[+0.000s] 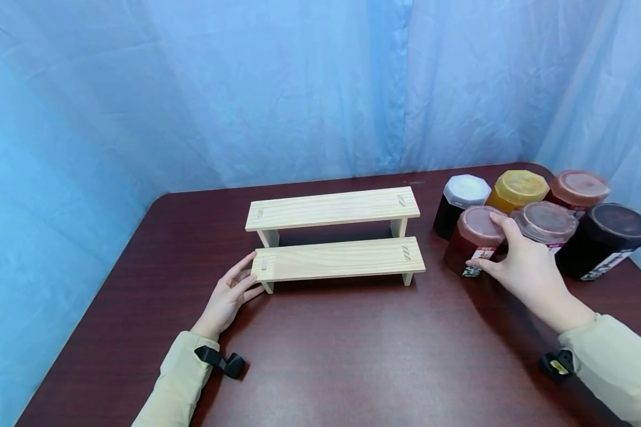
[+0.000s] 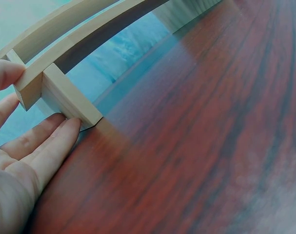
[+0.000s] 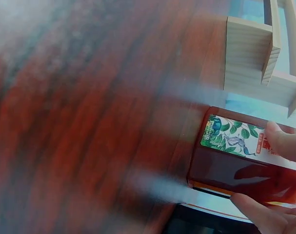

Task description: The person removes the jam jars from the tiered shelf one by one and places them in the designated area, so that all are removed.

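My right hand [image 1: 534,270] grips a red-brown jar [image 1: 467,240] with a pinkish lid, the thumb on its labelled front and fingers at the lid's far side. In the right wrist view the jar [image 3: 235,168] shows a white label with green leaves; whether its base touches the table cannot be told. A pale two-step wooden shelf [image 1: 339,261] stands mid-table. At its lower step's left end, my left hand [image 1: 227,299] touches it with extended fingers. Close up, fingertips [image 2: 72,126] rest against the shelf's side leg [image 2: 72,95].
Around the gripped jar stand a white-lidded dark jar [image 1: 462,204], a yellow-lidded jar [image 1: 518,190], a red-lidded jar [image 1: 579,190], a clear-lidded jar [image 1: 546,222] and a large black jar [image 1: 605,240]. Blue curtains [image 1: 278,89] hang behind the dark red table [image 1: 342,356].
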Available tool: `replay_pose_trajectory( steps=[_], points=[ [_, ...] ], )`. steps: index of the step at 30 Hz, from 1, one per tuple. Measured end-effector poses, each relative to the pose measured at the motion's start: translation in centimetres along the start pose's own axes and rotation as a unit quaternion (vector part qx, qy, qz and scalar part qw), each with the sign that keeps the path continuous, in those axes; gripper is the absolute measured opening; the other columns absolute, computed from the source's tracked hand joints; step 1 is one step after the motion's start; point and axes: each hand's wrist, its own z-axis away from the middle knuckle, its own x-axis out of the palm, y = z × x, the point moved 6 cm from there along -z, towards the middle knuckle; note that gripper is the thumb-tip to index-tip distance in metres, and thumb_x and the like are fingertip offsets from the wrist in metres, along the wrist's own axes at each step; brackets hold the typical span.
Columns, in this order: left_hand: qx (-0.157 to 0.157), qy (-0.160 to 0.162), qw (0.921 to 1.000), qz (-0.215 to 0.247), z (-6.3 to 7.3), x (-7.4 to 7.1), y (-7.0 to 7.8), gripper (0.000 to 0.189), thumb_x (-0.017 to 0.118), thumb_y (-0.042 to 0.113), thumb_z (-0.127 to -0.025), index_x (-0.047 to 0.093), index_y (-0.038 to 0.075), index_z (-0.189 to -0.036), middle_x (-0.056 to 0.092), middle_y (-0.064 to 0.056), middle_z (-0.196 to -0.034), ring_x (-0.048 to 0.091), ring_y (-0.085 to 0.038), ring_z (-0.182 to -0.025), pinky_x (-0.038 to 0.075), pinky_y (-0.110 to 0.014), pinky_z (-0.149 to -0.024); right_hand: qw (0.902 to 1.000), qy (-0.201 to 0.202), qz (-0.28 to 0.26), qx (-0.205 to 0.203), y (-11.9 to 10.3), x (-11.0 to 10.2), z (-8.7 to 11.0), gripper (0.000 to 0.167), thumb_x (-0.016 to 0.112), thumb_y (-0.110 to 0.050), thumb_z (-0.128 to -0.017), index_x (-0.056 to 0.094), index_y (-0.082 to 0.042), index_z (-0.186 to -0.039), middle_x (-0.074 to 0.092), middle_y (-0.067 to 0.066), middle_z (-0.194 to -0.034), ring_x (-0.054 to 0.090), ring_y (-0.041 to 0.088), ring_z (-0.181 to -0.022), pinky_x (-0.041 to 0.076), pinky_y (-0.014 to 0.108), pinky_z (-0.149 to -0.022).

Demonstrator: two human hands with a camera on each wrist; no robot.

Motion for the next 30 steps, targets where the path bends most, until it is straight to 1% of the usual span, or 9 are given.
replay_pose_trajectory(
  steps=[6, 9, 12, 16, 18, 20, 24, 27, 30],
  points=[
    [-0.002, -0.001, 1.0, -0.001, -0.2, 0.0, 0.0, 0.06, 0.051, 0.01, -0.097, 0.024, 0.009, -0.151, 0.05, -0.007, -0.122, 0.06, -0.008, -0.105, 0.053, -0.029, -0.088, 1.0, -0.004, 0.001, -0.001, 0.2, 0.1, 0.0, 0.09, 0.084, -0.024, -0.069, 0.033, -0.006, -0.141, 0.059, 0.034, -0.084, 0.055, 0.04, -0.059, 0.045, 0.057, -0.053],
    [-0.006, 0.001, 1.0, 0.0, -0.1, 0.0, 0.0, 0.06, 0.051, 0.01, -0.097, 0.025, 0.01, -0.151, 0.05, -0.007, -0.122, 0.06, -0.008, -0.105, 0.053, -0.029, -0.088, 0.9999, 0.001, -0.005, -0.016, 0.1, 0.1, 0.0, 0.09, 0.084, -0.022, -0.068, 0.033, -0.006, -0.141, 0.059, 0.036, -0.089, 0.056, 0.041, -0.06, 0.045, 0.058, -0.053],
    [-0.014, 0.006, 0.9999, 0.001, 0.0, 0.0, 0.0, 0.06, 0.051, 0.009, -0.097, 0.025, 0.011, -0.151, 0.05, -0.007, -0.122, 0.061, -0.008, -0.104, 0.053, -0.029, -0.088, 0.9996, -0.005, -0.01, -0.027, 0.1, -0.2, -0.1, 0.088, 0.084, -0.023, -0.069, 0.035, -0.006, -0.139, 0.058, 0.036, -0.099, 0.057, 0.041, -0.064, 0.046, 0.059, -0.056],
    [-0.027, 0.003, 0.9996, -0.007, 0.0, 0.1, 0.2, 0.059, 0.049, 0.008, -0.097, 0.025, 0.011, -0.15, 0.05, -0.009, -0.122, 0.062, -0.009, -0.103, 0.052, -0.031, -0.089, 0.9996, -0.019, -0.011, -0.018, -0.2, -1.0, -0.1, 0.081, 0.082, -0.028, -0.071, 0.038, -0.006, -0.136, 0.057, 0.032, -0.11, 0.059, 0.041, -0.076, 0.048, 0.06, -0.063],
    [-0.034, -0.001, 0.9992, -0.02, -0.1, 0.2, 0.5, 0.058, 0.049, 0.008, -0.097, 0.026, 0.011, -0.15, 0.05, -0.012, -0.124, 0.062, -0.009, -0.102, 0.052, -0.032, -0.089, 0.9997, -0.015, -0.011, -0.015, -0.3, -1.5, 0.0, 0.078, 0.082, -0.03, -0.072, 0.04, -0.006, -0.134, 0.059, 0.029, -0.108, 0.061, 0.04, -0.079, 0.048, 0.059, -0.064],
    [-0.042, -0.001, 0.9983, -0.041, -0.1, 0.2, 0.8, 0.057, 0.049, 0.01, -0.097, 0.027, 0.011, -0.15, 0.048, -0.016, -0.126, 0.062, -0.008, -0.101, 0.052, -0.034, -0.09, 0.9998, -0.007, -0.009, -0.015, -0.6, -2.0, 0.1, 0.075, 0.082, -0.031, -0.072, 0.042, -0.006, -0.131, 0.062, 0.028, -0.101, 0.062, 0.038, -0.077, 0.048, 0.056, -0.061],
    [-0.049, 0.008, 0.9955, -0.081, 0.0, 0.0, 1.7, 0.055, 0.05, 0.014, -0.098, 0.029, 0.01, -0.149, 0.042, -0.022, -0.135, 0.061, -0.006, -0.1, 0.051, -0.039, -0.092, 0.9989, 0.036, 0.017, -0.023, -1.3, -3.5, 0.3, 0.064, 0.08, -0.032, -0.073, 0.048, -0.006, -0.122, 0.066, 0.024, -0.087, 0.062, 0.037, -0.069, 0.045, 0.048, -0.049],
    [-0.046, 0.024, 0.9931, -0.105, 0.2, -0.4, 2.5, 0.053, 0.048, 0.013, -0.098, 0.03, 0.008, -0.148, 0.04, -0.024, -0.139, 0.06, -0.004, -0.1, 0.053, -0.037, -0.09, 0.9964, 0.069, 0.036, -0.033, -2.1, -4.4, 0.3, 0.059, 0.077, -0.034, -0.076, 0.051, -0.005, -0.12, 0.066, 0.022, -0.086, 0.06, 0.035, -0.069, 0.039, 0.044, -0.044],
    [-0.038, 0.039, 0.9909, -0.123, 0.4, -0.8, 3.5, 0.052, 0.047, 0.012, -0.099, 0.031, 0.006, -0.148, 0.042, -0.024, -0.14, 0.058, -0.004, -0.104, 0.054, -0.03, -0.088, 0.9951, 0.081, 0.039, -0.042, -3.1, -4.7, 0.3, 0.058, 0.075, -0.034, -0.078, 0.051, -0.003, -0.121, 0.066, 0.022, -0.092, 0.061, 0.035, -0.076, 0.041, 0.048, -0.046]
  ],
)
